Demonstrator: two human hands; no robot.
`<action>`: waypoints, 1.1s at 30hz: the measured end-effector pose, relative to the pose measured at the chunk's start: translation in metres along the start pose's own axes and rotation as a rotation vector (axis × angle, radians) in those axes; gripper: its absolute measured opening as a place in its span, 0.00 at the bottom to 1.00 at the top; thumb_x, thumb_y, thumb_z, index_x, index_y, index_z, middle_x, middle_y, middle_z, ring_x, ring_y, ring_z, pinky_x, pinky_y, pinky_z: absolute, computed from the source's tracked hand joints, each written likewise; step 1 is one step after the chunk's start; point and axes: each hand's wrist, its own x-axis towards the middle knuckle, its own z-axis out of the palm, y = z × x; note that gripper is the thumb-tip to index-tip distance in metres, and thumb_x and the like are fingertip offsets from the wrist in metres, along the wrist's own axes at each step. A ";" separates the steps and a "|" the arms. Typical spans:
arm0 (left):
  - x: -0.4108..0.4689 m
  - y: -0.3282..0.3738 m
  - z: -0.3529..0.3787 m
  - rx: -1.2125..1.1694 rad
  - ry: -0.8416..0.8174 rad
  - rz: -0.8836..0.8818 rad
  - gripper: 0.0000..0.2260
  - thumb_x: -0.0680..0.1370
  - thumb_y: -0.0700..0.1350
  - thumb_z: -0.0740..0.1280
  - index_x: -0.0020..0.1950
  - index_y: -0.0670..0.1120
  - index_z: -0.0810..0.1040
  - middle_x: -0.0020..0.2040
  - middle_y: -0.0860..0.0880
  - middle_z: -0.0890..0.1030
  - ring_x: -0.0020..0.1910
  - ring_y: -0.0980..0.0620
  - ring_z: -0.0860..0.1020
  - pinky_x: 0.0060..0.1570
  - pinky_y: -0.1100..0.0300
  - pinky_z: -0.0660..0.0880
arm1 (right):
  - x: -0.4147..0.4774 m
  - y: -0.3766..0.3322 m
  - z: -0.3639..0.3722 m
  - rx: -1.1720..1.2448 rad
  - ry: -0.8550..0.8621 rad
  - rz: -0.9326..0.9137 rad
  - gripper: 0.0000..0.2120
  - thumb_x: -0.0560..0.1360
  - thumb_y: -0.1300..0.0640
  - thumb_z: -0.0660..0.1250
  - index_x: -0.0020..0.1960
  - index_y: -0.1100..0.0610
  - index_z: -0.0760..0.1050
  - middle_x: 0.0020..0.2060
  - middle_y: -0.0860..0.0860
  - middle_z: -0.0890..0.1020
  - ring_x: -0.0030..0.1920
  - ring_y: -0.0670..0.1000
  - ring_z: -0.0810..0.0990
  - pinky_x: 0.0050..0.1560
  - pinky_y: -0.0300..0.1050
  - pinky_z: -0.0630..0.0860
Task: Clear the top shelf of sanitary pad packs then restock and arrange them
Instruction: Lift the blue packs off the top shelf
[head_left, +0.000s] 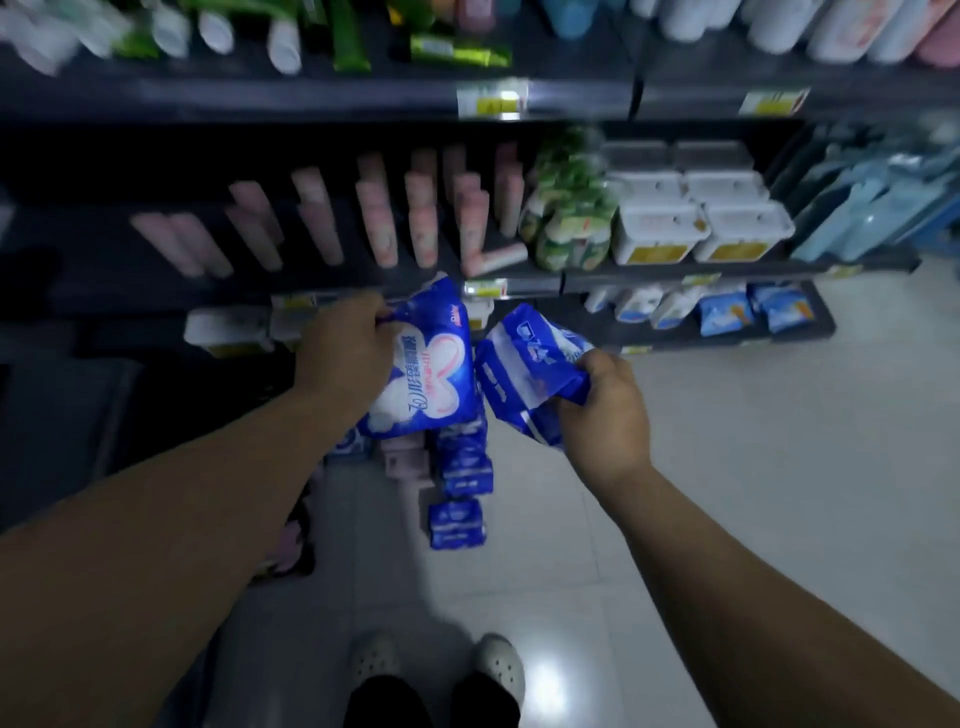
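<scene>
Head view, heavy motion blur. Left hand grips a blue-and-white pad pack by its upper left edge, fingers curled round it and their tips hidden behind the wrapper. Right hand clutches a second blue pack at its lower right corner. Both packs are held in the air just beside each other, in front of the lower shelves. Below, more blue packs lie in a row on the tiled floor, the far ones covered by the held packs, with pink packs beside them. The shelf behind carries pink tubes and white tubs — labels unreadable. The top of the rack is cut off.
</scene>
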 end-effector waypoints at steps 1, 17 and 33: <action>-0.003 -0.012 0.020 0.006 -0.028 -0.014 0.07 0.78 0.44 0.67 0.46 0.40 0.78 0.45 0.40 0.81 0.47 0.41 0.78 0.41 0.57 0.64 | -0.005 0.015 0.015 -0.002 -0.008 0.014 0.13 0.71 0.65 0.68 0.56 0.60 0.76 0.56 0.56 0.76 0.55 0.58 0.75 0.50 0.43 0.70; -0.031 -0.163 0.305 0.133 -0.135 0.046 0.06 0.79 0.39 0.63 0.46 0.36 0.73 0.51 0.34 0.76 0.50 0.35 0.74 0.42 0.52 0.60 | -0.084 0.240 0.232 -0.231 -0.184 0.086 0.16 0.68 0.66 0.73 0.55 0.59 0.77 0.60 0.53 0.76 0.63 0.56 0.71 0.54 0.49 0.77; -0.053 -0.264 0.437 0.083 -0.427 0.258 0.11 0.78 0.42 0.66 0.57 0.38 0.78 0.66 0.39 0.71 0.66 0.40 0.69 0.65 0.48 0.69 | -0.103 0.303 0.402 -0.386 -0.436 0.005 0.40 0.65 0.50 0.80 0.71 0.54 0.65 0.73 0.57 0.63 0.75 0.61 0.57 0.67 0.59 0.71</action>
